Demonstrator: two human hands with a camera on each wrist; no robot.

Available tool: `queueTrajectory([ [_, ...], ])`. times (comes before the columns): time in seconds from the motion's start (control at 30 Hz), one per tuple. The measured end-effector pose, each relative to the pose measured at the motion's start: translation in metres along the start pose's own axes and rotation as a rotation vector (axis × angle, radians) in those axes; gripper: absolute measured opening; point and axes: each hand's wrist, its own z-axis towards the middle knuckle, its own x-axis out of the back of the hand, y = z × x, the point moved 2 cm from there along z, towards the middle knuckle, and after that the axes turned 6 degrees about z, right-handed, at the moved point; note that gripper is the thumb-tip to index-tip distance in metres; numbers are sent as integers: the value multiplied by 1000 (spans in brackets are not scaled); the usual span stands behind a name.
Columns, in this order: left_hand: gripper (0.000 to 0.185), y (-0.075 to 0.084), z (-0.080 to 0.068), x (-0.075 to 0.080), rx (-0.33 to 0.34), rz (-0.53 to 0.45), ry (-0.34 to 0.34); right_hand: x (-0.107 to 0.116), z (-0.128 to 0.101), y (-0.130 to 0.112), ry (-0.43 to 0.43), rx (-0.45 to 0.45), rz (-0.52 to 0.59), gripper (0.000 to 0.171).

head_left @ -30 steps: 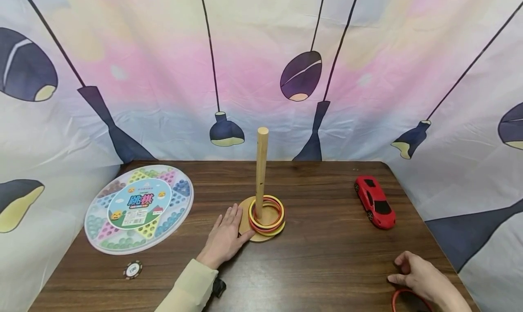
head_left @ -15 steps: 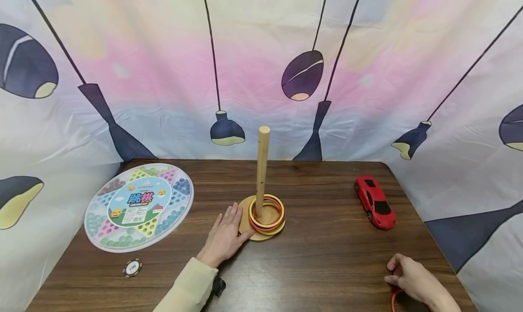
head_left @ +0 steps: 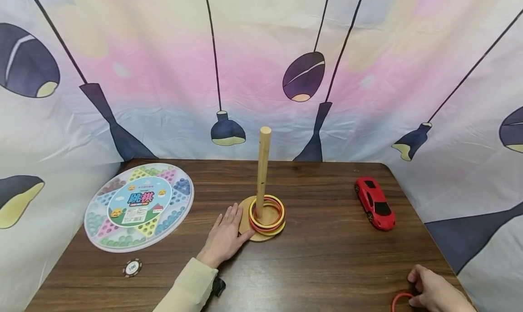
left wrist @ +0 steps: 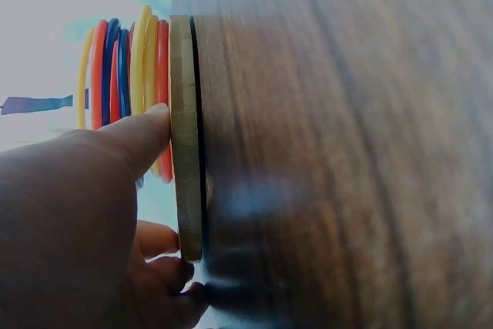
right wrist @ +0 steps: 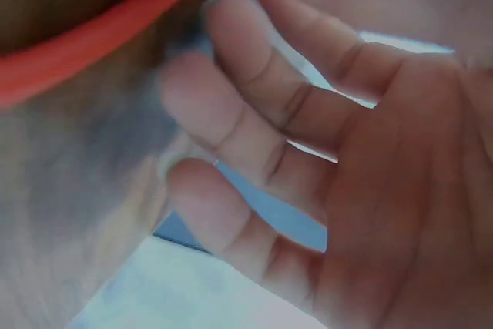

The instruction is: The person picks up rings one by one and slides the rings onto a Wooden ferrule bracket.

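Note:
In the head view a wooden peg (head_left: 263,171) rises from a round base (head_left: 245,230). Yellow and red rings (head_left: 270,230) lie around it; the left wrist view shows several stacked rings (left wrist: 150,44), some blue. My left hand (head_left: 220,239) rests at the base's left side, fingers straight, thumb (left wrist: 146,132) against its edge. At the lower right, my right hand (head_left: 435,291) is beside a red ring (head_left: 398,297), partly cut off by the frame. Thumb and index finger stand apart, with the thumb next to the ring. In the right wrist view the fingers (right wrist: 231,125) are loosely bent.
A red toy car (head_left: 376,203) stands on the right of the wooden table (head_left: 318,257). To the left lie a round Chinese checkers board (head_left: 98,230) and a poker chip (head_left: 132,267). A patterned curtain (head_left: 175,66) hangs behind the table.
My right hand shifts slightly left, then moves right and down beside the red ring, whose left side stays nearly in place. The left hand, peg and stacked rings stay put.

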Motion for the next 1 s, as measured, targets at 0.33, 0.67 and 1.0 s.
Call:
queueTrajectory([
  [0.33, 81, 0, 0, 1, 3, -5, 8, -4, 0, 1, 55, -5, 75, 27],
  [0.67, 81, 1, -1, 0, -1, 0, 6, -2, -1, -8, -70, 233, 286, 14],
  [1.0, 82, 1, -2, 1, 4, -5, 7, 0, -3, -38, -81, 349, 389, 26],
])
